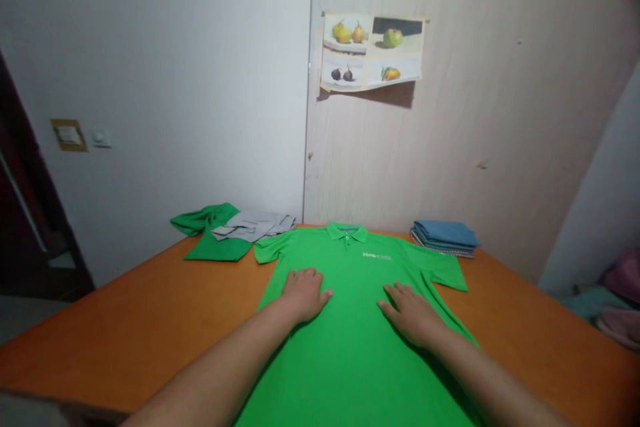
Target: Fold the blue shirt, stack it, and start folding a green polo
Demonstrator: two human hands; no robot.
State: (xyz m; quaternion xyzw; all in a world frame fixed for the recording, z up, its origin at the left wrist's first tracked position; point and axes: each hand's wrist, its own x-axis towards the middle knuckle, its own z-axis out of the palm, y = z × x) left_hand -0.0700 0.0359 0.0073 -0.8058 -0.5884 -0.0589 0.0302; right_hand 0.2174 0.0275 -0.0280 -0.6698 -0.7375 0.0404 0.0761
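Observation:
A bright green polo shirt (350, 347) lies spread out front side up, its collar at the far end and both short sleeves stretched to the sides. White lettering shows on its chest. My left hand (303, 295) rests flat on the left part of the shirt front, fingers extended and thumb out to the side. On the right part, my right hand (409, 312) lies palm down with its fingers spread. Neither hand grips the cloth. The shirt's lower hem runs out of view at the bottom.
The orange table (165, 320) carries the shirt. At the back left lie a green garment (217, 247) and a grey striped cloth (255, 225). A stack of folded blue clothes (445, 235) sits back right. Behind stands a wall with a fruit picture sheet (371, 50).

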